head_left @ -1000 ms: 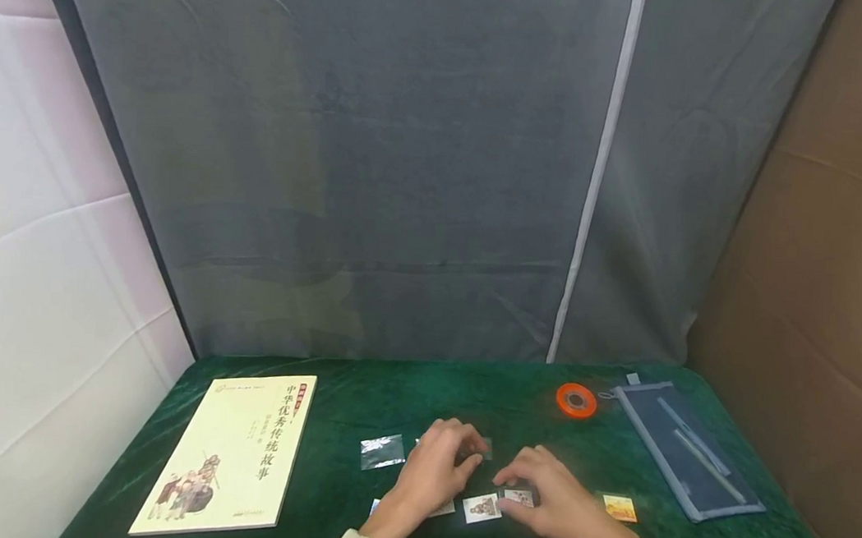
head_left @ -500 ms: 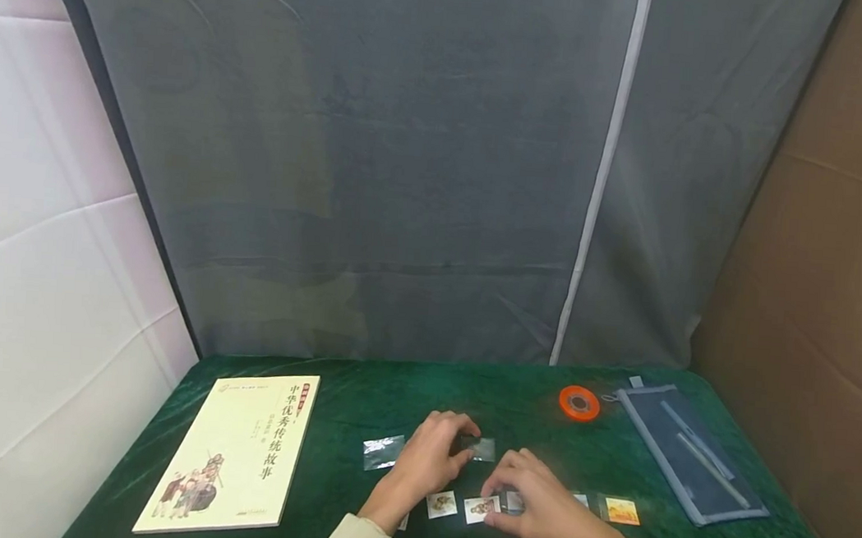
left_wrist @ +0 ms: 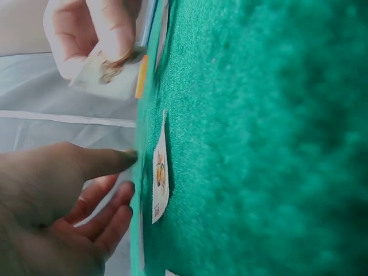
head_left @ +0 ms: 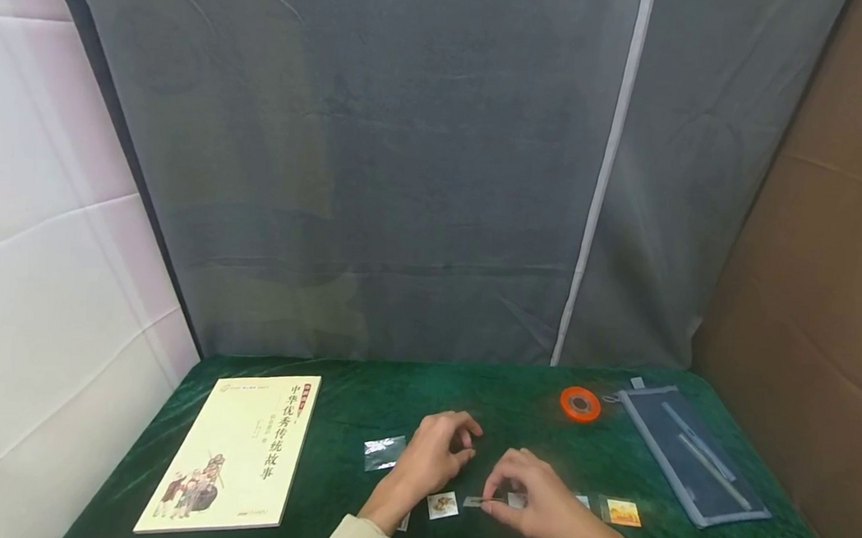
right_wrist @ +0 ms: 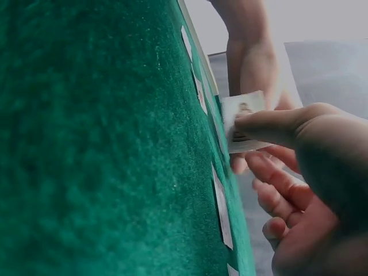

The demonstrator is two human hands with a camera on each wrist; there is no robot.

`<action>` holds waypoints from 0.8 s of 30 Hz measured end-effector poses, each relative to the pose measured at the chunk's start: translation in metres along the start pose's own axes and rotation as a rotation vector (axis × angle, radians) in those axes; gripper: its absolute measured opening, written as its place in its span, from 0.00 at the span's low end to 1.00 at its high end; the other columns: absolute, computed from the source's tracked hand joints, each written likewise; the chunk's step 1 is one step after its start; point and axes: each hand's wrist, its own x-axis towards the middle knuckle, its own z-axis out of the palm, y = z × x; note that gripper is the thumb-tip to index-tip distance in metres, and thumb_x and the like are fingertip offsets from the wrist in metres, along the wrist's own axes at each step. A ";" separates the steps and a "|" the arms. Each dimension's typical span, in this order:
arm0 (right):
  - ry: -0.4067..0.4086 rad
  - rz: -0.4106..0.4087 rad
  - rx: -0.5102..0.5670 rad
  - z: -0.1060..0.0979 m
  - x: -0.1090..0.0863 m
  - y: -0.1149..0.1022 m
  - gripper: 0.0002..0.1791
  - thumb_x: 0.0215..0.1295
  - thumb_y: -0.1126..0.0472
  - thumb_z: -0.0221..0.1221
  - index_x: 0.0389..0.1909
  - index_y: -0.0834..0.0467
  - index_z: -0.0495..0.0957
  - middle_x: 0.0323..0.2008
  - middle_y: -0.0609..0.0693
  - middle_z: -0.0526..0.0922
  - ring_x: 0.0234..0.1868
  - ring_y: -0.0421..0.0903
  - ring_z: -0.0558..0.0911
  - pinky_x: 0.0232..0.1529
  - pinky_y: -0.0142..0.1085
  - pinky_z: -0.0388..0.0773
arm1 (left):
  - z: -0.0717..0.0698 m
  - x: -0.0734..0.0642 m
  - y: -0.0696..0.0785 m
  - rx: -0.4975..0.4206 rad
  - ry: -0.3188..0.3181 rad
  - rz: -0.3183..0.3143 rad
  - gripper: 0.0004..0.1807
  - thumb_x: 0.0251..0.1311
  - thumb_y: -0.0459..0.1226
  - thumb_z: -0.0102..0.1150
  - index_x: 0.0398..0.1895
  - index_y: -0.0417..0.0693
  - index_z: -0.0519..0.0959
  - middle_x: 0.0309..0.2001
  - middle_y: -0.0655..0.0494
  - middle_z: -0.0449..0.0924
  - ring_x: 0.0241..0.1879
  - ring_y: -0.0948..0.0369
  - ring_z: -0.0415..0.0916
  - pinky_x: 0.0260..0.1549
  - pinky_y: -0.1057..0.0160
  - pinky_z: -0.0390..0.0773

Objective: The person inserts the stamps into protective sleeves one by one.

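Note:
My right hand pinches a small postage stamp with serrated edges and a printed figure, lifted and tilted above the green cloth. To its left is my left hand, fingers bent. Between its thumb and fingers a thin clear plastic sleeve shows faintly in the left wrist view. A second stamp lies flat below the left hand, and a third is partly covered by the right hand. Another clear sleeve lies left of the left hand.
At the left lies a cream book. An orange tape roll and a blue mesh zip pouch are on the right. A yellow-orange stamp in a clear sleeve lies near the pouch. A grey curtain hangs behind.
My right hand has taken hold of the stamp and tilted it up from the cloth. The clear sleeve by my left fingertips no longer shows on the cloth in the head view.

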 end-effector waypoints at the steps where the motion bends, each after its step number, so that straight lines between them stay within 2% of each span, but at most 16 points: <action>1: 0.014 0.009 0.014 0.000 0.001 0.000 0.06 0.71 0.48 0.73 0.40 0.36 0.83 0.38 0.38 0.81 0.38 0.36 0.75 0.38 0.31 0.74 | 0.000 -0.001 -0.001 -0.034 0.003 0.001 0.11 0.63 0.29 0.75 0.46 0.49 0.89 0.33 0.65 0.81 0.34 0.70 0.78 0.39 0.68 0.82; 4: 0.040 0.063 0.075 0.000 0.003 -0.001 0.05 0.73 0.49 0.71 0.41 0.39 0.83 0.36 0.40 0.83 0.31 0.35 0.77 0.32 0.31 0.77 | -0.002 -0.008 -0.004 -0.123 0.032 -0.004 0.06 0.67 0.31 0.73 0.44 0.49 0.90 0.33 0.65 0.82 0.35 0.72 0.79 0.39 0.68 0.85; 8: 0.074 0.143 0.163 0.001 0.007 -0.002 0.05 0.75 0.50 0.68 0.42 0.44 0.82 0.35 0.43 0.88 0.23 0.35 0.79 0.25 0.34 0.79 | -0.007 -0.021 -0.006 -0.232 0.071 -0.038 0.02 0.70 0.37 0.72 0.41 0.54 0.90 0.37 0.63 0.84 0.37 0.70 0.82 0.41 0.67 0.86; 11: 0.116 0.176 0.212 0.002 0.010 -0.003 0.07 0.76 0.50 0.68 0.44 0.47 0.82 0.37 0.46 0.91 0.26 0.38 0.83 0.26 0.35 0.81 | -0.012 -0.031 -0.006 -0.356 0.070 -0.090 0.02 0.71 0.41 0.72 0.42 0.54 0.88 0.40 0.61 0.88 0.40 0.68 0.86 0.43 0.67 0.87; 16: 0.168 0.233 0.313 0.006 0.013 -0.009 0.09 0.76 0.52 0.68 0.49 0.51 0.83 0.35 0.52 0.92 0.28 0.42 0.85 0.28 0.35 0.82 | -0.018 -0.047 -0.003 -0.615 0.062 -0.215 0.11 0.69 0.42 0.74 0.45 0.47 0.85 0.42 0.54 0.93 0.44 0.61 0.92 0.45 0.66 0.88; 19: 0.187 0.272 0.389 0.009 0.014 -0.012 0.11 0.77 0.52 0.67 0.52 0.53 0.83 0.34 0.57 0.89 0.28 0.42 0.84 0.29 0.34 0.81 | -0.020 -0.054 -0.001 -0.670 0.045 -0.251 0.13 0.70 0.44 0.73 0.49 0.48 0.85 0.43 0.53 0.93 0.43 0.58 0.92 0.44 0.65 0.89; 24: 0.229 0.303 0.496 0.015 0.014 -0.013 0.12 0.76 0.55 0.67 0.53 0.57 0.83 0.33 0.64 0.86 0.25 0.40 0.80 0.26 0.34 0.78 | -0.019 -0.062 -0.001 -0.744 0.000 -0.244 0.13 0.75 0.45 0.68 0.52 0.47 0.88 0.46 0.45 0.92 0.45 0.50 0.92 0.45 0.63 0.90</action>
